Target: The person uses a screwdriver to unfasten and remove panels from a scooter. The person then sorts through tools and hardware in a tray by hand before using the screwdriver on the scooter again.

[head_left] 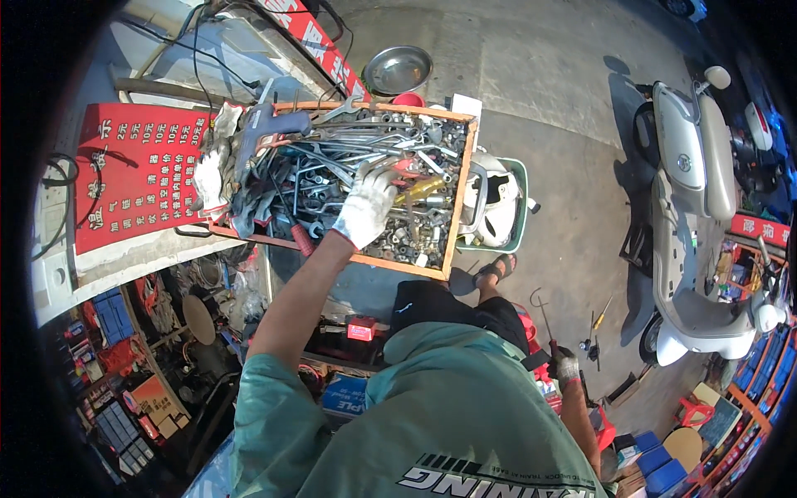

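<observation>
My left hand [368, 203], in a white glove, reaches into a wood-framed tool tray [453, 236] packed with wrenches, sockets and small metal parts. Its fingers look slightly spread and rest among the tools, beside a yellow-handled screwdriver [422, 191]; nothing shows held in them. Low on the right, my right hand [565, 366], in a dirty glove, is closed around the dark red handle of a thin hooked metal rod [544, 318]. A grey-blue power tool [278, 123] lies at the tray's far left, and a red-handled tool [300, 239] sticks out over the near edge.
Right of the tray stands a green bin [521, 203] with white parts in it. A metal basin [398, 70] sits on the floor beyond. A white scooter [693, 224] is parked at right. Another yellow-handled screwdriver [599, 317] lies on the floor. Cluttered shelves [137, 365] fill the lower left.
</observation>
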Motion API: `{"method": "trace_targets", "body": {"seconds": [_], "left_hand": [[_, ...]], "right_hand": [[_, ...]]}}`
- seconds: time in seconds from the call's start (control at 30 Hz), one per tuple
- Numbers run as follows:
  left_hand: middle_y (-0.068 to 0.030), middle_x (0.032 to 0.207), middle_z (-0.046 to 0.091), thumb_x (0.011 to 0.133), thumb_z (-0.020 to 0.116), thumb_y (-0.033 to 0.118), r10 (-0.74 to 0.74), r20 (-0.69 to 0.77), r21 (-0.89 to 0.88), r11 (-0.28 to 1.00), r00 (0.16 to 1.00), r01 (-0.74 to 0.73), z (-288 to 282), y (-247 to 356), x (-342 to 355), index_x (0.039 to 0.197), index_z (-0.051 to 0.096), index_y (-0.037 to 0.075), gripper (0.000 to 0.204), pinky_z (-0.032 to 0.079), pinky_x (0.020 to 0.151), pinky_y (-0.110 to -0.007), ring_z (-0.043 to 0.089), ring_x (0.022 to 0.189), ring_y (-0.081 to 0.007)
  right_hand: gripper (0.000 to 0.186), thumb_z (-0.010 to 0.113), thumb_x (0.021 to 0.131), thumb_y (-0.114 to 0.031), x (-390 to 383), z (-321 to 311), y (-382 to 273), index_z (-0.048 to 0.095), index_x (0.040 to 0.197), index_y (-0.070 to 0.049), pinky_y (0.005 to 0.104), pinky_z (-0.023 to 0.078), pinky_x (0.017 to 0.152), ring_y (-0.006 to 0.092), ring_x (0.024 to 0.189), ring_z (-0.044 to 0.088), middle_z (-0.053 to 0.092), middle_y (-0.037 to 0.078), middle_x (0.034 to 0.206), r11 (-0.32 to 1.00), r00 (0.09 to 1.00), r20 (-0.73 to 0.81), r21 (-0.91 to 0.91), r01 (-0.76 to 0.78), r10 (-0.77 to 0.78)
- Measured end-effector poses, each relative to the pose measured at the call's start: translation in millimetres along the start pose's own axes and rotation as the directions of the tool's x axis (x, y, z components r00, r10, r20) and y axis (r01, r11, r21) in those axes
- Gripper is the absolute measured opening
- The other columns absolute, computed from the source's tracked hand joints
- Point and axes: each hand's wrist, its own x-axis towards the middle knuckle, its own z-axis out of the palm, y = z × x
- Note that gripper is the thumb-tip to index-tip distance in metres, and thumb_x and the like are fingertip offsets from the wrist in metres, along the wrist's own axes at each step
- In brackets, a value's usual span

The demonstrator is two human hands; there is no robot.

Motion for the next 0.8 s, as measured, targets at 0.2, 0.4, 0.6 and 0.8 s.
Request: {"method": "trace_targets", "body": {"seconds": [0.2, 0.4, 0.6, 0.8], "left_hand": [[-0.0135, 0.130, 0.058, 0.080, 0.061, 0.013, -0.091, -0.017, 0.072, 0.993, 0.996, 0.092, -9, 3, 15, 0.104, 0.065, 0.003, 0.026, 0.034, 0.114, -0.046, 0.051, 0.128, -0.0300], [-0.0127, 0.130, 0.056, 0.074, 0.066, 0.005, -0.175, -0.095, -0.093, 0.982, 0.980, 0.167, -14, 6, 16, 0.125, 0.059, 0.008, 0.052, 0.040, 0.109, -0.044, 0.052, 0.123, -0.0327], [-0.0112, 0.139, 0.049, 0.077, 0.063, 0.005, -0.216, -0.147, -0.071, 0.976, 0.965, 0.207, -13, 2, 16, 0.137, 0.053, 0.013, 0.061, 0.030, 0.116, -0.052, 0.042, 0.135, -0.0338], [-0.0131, 0.143, 0.050, 0.077, 0.065, 0.009, -0.305, -0.141, -0.040, 0.952, 0.942, 0.303, -9, -12, 27, 0.136, 0.056, 0.017, 0.060, 0.028, 0.118, -0.053, 0.043, 0.136, -0.0348]], "right_hand": [[0.051, 0.071, 0.090, -0.057, -5, -1, -6, 0.070, 0.098, -0.007, 0.0305, 0.046, 0.044, 0.0151, 0.045, 0.054, 0.054, 0.002, 0.061, 0.999, 1.000, -0.010, -0.041, 0.010, -0.010], [0.060, 0.071, 0.090, -0.058, -1, 0, -8, 0.067, 0.114, -0.003, 0.0290, 0.042, 0.043, 0.0134, 0.047, 0.052, 0.060, 0.003, 0.068, 0.996, 1.000, -0.013, -0.082, -0.016, 0.015], [0.065, 0.074, 0.088, -0.058, -3, -2, -22, 0.066, 0.118, -0.001, 0.0295, 0.042, 0.043, 0.0139, 0.047, 0.053, 0.061, 0.004, 0.069, 0.987, 0.999, 0.023, -0.153, 0.041, -0.038], [0.061, 0.073, 0.087, -0.059, -3, -11, -29, 0.071, 0.114, -0.004, 0.0294, 0.045, 0.045, 0.0134, 0.048, 0.052, 0.061, 0.004, 0.076, 0.970, 0.998, -0.024, -0.239, 0.052, -0.059]]}}
